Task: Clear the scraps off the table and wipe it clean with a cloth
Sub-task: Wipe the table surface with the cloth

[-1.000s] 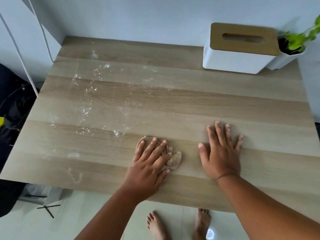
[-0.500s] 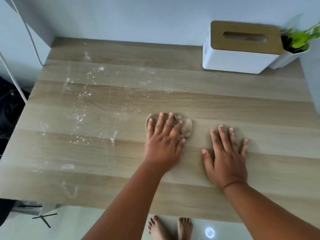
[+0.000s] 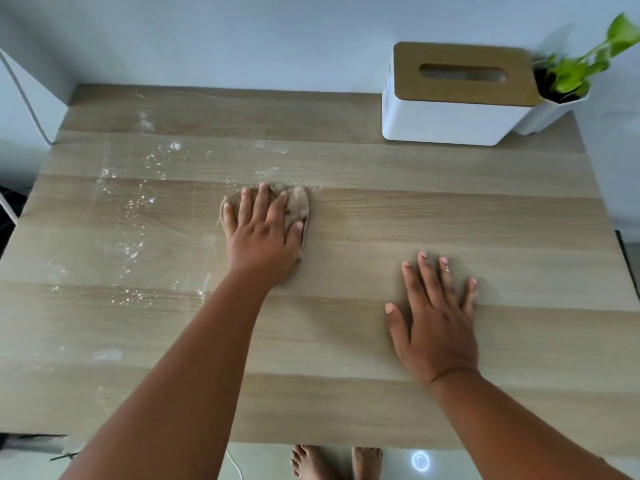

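Beige cloth (image 3: 297, 206) bunched, axis unclear.

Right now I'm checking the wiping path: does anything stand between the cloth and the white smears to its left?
Nothing visible does. The cloth lies under the left hand, and bare table runs from it to the white residue.

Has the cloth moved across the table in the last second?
Yes. The left hand has pushed the cloth away from the near edge, toward the tissue box.
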`<state>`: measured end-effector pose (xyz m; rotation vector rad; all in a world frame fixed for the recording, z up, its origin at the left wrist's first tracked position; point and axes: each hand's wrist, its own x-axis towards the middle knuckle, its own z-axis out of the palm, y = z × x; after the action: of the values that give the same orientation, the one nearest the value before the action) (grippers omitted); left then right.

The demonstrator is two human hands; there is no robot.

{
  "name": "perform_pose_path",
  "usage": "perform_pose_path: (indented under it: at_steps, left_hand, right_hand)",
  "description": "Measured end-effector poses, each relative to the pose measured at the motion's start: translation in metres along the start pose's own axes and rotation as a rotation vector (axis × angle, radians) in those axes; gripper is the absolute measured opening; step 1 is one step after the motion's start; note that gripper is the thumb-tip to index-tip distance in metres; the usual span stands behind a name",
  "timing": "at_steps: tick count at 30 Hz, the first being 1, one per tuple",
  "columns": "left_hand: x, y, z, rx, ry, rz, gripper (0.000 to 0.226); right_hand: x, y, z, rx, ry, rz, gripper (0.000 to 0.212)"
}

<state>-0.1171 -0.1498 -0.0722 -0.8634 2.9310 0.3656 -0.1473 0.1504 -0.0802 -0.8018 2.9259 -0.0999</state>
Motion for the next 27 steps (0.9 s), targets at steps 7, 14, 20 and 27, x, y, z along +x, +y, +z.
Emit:
perform_pose_path:
  at_steps: [7, 14, 20, 27]
  left_hand:
    - [0.002, 0.041, 0.007, -0.011, -0.056, 0.291, 0.067]
    - [-0.015, -0.038, -0.004, 0.002, -0.021, 0.411, 0.064]
    - [0.068, -0.014, -0.006, 0.017, -0.014, 0.056, 0.075]
    - [0.025, 0.035, -0.001, -0.011, -0.047, 0.351, 0.07]
  right_hand:
    - [-0.001, 0.002, 0.004, -0.005, 0.005, 0.008, 0.073]
    - [-0.001, -0.001, 0.002, 0.003, -0.003, 0.004, 0.072]
    - [0.0, 0.002, 0.005, 0.012, 0.005, 0.003, 0.071]
    - [-0.001, 0.001, 0.0, 0.008, -0.024, 0.013, 0.071]
